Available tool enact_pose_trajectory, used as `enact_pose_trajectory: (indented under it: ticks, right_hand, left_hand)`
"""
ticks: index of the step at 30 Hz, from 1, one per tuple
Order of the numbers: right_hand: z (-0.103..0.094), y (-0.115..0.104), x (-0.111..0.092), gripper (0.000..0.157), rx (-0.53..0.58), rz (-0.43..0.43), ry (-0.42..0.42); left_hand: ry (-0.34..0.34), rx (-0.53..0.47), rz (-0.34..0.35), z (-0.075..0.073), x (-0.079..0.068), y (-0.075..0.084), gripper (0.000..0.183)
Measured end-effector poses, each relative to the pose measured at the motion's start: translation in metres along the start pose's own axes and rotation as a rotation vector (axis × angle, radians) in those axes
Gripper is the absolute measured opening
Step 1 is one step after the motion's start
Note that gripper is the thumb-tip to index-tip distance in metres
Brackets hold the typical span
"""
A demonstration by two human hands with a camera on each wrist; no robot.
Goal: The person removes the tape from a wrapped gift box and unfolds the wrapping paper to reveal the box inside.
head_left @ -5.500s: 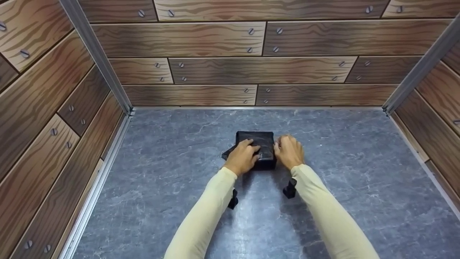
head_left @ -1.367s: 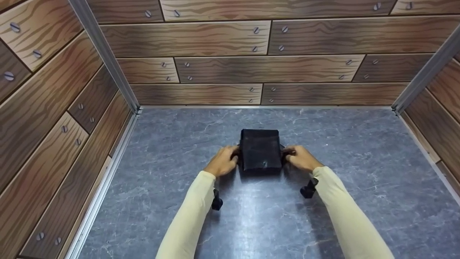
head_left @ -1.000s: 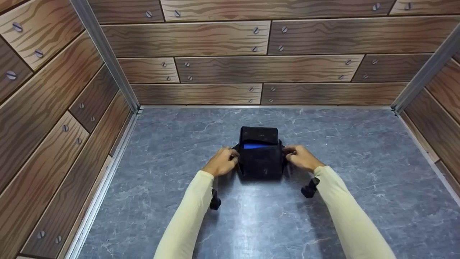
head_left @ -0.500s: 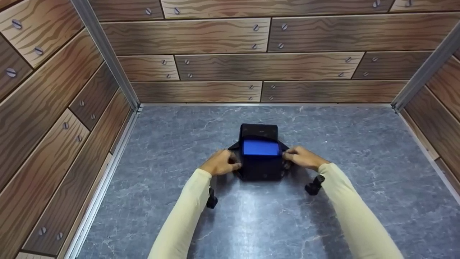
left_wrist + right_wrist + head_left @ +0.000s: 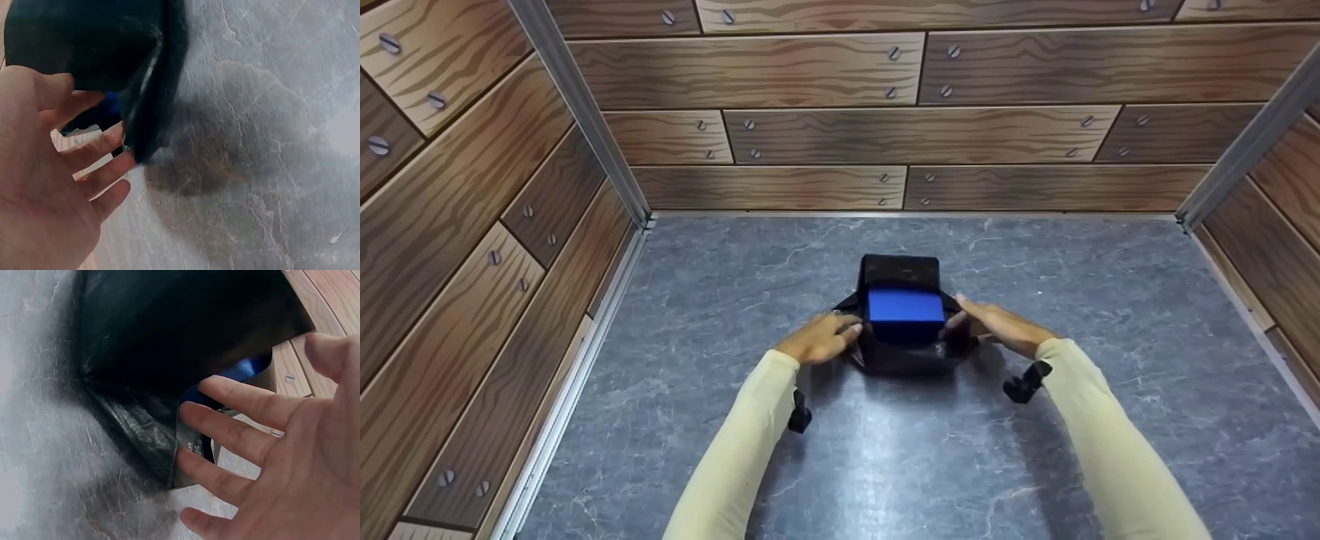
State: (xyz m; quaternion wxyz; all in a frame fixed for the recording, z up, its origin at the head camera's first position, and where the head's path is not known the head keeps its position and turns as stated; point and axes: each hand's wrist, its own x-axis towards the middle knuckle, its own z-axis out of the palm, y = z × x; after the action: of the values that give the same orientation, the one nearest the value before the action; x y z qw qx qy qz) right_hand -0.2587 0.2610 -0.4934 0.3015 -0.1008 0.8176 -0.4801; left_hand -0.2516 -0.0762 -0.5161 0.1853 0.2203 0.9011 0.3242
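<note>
A glossy black wrapping sheet (image 5: 904, 358) lies around a blue box (image 5: 906, 305) on the grey floor. The box's blue top shows between the sheet's raised far flap (image 5: 900, 268) and its near part. My left hand (image 5: 819, 339) is at the left folded end, its spread fingers touching the black fold (image 5: 147, 107) in the left wrist view. My right hand (image 5: 1001, 324) is at the right end; its fingers are extended against the folded corner (image 5: 135, 422), thumb held apart. In both wrist views, most of the box is hidden behind the sheet.
Grey marbled flooring (image 5: 720, 285) surrounds the package. Wood-patterned walls (image 5: 810, 135) stand behind and at both sides, with metal rails (image 5: 577, 112) at the corners. Black wrist cameras (image 5: 800, 412) hang below both forearms.
The black sheet, earlier closed over the top, has parted; its near part has come down toward the person and exposed the blue box. My right hand's fingers have straightened.
</note>
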Motion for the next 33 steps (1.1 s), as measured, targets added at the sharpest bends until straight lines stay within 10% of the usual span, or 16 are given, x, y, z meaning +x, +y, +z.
enact_pose_trajectory:
  ticks: [14, 23, 33]
  right_hand:
    - [0.003, 0.003, -0.013, 0.055, -0.237, 0.007, -0.039]
    - [0.017, 0.009, -0.015, 0.081, -0.465, -0.163, -0.060]
    - [0.032, 0.016, -0.004, 0.111, -0.751, -0.203, 0.060]
  left_hand:
    - [-0.071, 0.028, -0.089, 0.000, -0.015, 0.003, 0.037]
    - [-0.090, 0.383, -0.061, 0.010, -0.021, 0.006, 0.094]
    - [-0.101, 0.499, 0.004, 0.013, -0.015, 0.005, 0.126]
